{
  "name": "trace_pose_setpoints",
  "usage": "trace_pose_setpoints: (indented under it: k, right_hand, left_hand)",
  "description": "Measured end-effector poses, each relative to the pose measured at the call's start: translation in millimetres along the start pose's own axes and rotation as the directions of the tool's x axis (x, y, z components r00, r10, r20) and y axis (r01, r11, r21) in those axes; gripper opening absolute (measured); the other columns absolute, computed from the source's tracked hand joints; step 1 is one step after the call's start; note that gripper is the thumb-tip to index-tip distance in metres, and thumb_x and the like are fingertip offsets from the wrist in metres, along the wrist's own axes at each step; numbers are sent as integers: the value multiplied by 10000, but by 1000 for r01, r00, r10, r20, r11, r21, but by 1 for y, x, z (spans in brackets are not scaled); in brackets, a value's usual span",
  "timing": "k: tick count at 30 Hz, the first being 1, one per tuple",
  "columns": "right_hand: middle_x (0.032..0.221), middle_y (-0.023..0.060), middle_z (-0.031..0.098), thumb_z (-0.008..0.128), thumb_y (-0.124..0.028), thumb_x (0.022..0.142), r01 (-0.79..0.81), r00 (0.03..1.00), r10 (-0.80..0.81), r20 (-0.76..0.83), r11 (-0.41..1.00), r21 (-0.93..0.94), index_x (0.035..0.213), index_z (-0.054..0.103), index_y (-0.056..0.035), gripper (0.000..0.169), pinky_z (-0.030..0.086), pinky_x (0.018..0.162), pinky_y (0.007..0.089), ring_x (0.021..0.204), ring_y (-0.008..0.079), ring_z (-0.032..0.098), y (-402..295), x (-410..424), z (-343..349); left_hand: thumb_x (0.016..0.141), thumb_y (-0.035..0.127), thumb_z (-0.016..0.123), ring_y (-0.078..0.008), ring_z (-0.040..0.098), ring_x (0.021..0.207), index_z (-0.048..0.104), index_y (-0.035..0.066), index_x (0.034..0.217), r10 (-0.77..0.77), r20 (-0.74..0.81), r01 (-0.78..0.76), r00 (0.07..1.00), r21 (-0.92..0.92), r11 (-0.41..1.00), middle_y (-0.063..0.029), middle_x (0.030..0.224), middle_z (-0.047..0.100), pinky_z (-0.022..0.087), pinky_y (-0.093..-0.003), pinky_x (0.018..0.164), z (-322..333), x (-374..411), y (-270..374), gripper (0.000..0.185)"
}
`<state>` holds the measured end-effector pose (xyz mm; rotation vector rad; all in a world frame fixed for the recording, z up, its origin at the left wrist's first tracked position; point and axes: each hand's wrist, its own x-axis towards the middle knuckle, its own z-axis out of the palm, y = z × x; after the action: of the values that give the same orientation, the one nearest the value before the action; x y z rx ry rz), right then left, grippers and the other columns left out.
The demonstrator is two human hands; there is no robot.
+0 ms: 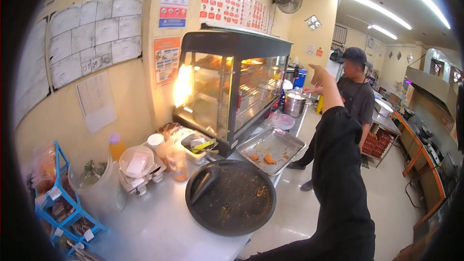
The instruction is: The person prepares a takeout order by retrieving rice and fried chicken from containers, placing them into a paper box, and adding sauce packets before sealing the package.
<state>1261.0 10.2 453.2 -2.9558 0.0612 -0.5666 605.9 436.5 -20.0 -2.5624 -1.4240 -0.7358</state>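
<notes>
My right hand (321, 74) is raised at the end of a black sleeve, with a finger extended towards the left and nothing visible in it. Behind it stands a co-worker in a dark cap and dark shirt (357, 96), one hand near a steel pot (294, 104). My left hand is out of view. Before me a round black pan (235, 195) with crumbs and a dark-handled utensil (204, 185) rests on the steel counter. Beside it lies a metal tray (286, 159) holding a few fried pieces (269, 159). A lit glass food warmer (235, 79) stands behind.
At the left are a blue rack (65, 217), a clear plastic bin (94, 188), a white-lidded tub (137, 161) and a steel container with a green-handled utensil (197, 146). Across the tiled floor, red egg trays (378, 143) sit under a table near a cooking line (424, 145).
</notes>
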Motion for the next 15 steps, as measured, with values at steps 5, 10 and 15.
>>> trace_pose_setpoints:
  k: [5,10,15]
  right_hand:
    - [833,111,669,676,-127,754,212,966,-239,93,948,237,1400,245,-203,780,489,470,278,600,165,626,-109,-28,-27]
    - [709,-6,549,576,-103,827,618,544,-777,-319,113,778,1243,474,-87,428,447,629,248,673,96,541,-246,-208,99]
    - [1169,148,505,722,-198,740,305,210,-978,-12,53,951,1380,254,-102,799,439,870,364,1044,231,520,-362,-547,230]
  left_hand:
    - [847,265,552,-351,467,1121,599,72,1081,-63,-42,63,997,-22,998,-111,1167,559,322,-460,993,12,-20,-31,307]
    - [809,220,604,-367,322,1240,515,41,1194,-182,15,179,983,-281,943,-192,1301,413,223,-499,1015,37,-19,-26,433]
    - [779,383,613,-343,293,1268,509,78,1211,-250,125,275,960,-272,922,-145,1371,348,223,-512,1006,35,-14,-32,539]
